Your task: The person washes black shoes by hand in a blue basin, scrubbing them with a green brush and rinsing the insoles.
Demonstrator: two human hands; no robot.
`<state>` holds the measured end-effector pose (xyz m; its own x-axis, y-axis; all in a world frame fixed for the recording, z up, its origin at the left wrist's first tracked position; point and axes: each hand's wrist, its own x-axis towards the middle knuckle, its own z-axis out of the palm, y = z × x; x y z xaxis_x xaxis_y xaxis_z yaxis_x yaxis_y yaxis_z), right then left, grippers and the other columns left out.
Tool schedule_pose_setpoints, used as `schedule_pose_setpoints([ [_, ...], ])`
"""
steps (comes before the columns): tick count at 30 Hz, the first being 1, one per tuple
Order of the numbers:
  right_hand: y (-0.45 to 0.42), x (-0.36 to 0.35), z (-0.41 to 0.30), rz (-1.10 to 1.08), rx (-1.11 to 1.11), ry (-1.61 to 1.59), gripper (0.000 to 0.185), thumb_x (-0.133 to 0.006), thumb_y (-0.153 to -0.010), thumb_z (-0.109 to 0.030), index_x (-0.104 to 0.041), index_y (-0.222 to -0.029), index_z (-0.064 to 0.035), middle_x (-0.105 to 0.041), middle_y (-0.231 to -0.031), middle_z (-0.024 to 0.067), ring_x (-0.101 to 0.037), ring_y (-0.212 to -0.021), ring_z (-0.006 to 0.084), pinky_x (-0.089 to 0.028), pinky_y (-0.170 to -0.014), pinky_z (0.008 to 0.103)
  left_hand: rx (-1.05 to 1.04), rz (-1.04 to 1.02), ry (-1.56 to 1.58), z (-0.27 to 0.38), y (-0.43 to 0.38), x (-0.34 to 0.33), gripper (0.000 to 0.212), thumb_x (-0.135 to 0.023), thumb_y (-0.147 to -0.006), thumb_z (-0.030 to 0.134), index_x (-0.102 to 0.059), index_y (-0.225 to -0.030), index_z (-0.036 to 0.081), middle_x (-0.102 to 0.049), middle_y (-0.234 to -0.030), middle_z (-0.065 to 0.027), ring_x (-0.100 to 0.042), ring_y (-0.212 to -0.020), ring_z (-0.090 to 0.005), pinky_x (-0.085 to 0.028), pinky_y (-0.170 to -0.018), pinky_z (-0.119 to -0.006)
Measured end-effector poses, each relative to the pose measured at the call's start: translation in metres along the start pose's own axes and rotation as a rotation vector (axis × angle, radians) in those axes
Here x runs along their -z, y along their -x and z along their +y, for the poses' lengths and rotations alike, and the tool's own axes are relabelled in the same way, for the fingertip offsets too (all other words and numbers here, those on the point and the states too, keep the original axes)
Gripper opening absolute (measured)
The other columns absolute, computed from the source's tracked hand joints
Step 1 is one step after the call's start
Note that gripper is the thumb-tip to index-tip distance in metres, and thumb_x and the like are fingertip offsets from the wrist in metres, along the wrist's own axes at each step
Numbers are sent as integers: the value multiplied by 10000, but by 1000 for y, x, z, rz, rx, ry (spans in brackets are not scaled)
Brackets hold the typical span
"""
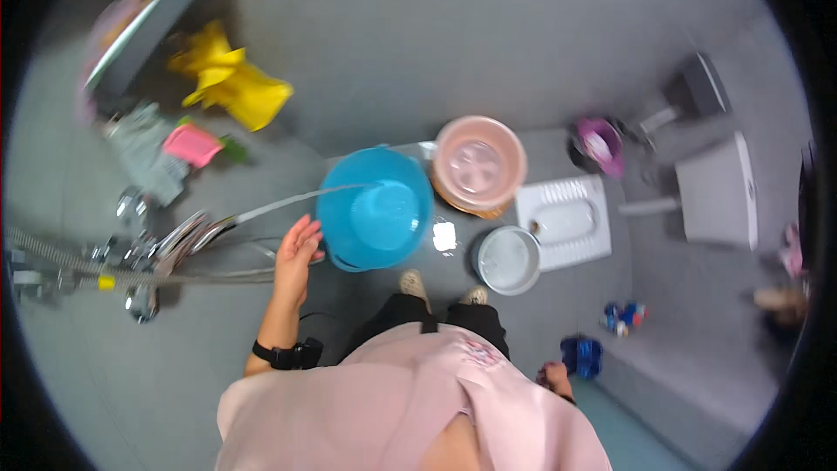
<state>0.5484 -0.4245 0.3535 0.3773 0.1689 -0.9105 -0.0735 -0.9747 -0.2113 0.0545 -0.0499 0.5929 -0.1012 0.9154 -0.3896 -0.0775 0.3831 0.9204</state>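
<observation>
My left hand [299, 255] is beside the near-left rim of a large blue plastic tub [376, 209], its fingers apart and nothing in it. Water runs in a thin stream [288, 201] from a chrome faucet [196, 235] on the left wall into the tub. Whether the hand touches the rim, I cannot tell. Low at the right, my right hand [554, 374] hangs near my side with curled fingers; its palm is hidden. Close by it is a blue translucent container [581, 356].
Right of the tub stand a pink basin [480, 160], a grey bucket [509, 260] and a white squat toilet [565, 221]. A metal shower hose [216, 277] loops under the faucet. A purple bin [601, 146] stands farther back. Yellow cloth or plastic [245, 88] hangs upper left.
</observation>
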Motion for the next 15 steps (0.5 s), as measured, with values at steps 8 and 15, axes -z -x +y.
schedule_pose_setpoints([
  [8,-24,12,20,18,-83,-53,199,-427,-760,-83,-541,-904,-6,-576,-687,119,-583,-525,238,-438,-401,342,-35,-361,-1269,-167,17,5,479,-601,-702,179,-479,-1139,26,-504,-1109,-190,-481,-1015,-321,-378,-877,-384],
  [15,-108,54,54,89,20,133,222,-465,-746,-103,-550,-939,-31,-593,-721,120,-593,-554,231,-452,-451,336,350,-438,-1395,-220,49,-21,476,-592,-702,205,-494,-1139,44,-517,-1077,-211,-493,-996,-331,-388,-869,-381],
])
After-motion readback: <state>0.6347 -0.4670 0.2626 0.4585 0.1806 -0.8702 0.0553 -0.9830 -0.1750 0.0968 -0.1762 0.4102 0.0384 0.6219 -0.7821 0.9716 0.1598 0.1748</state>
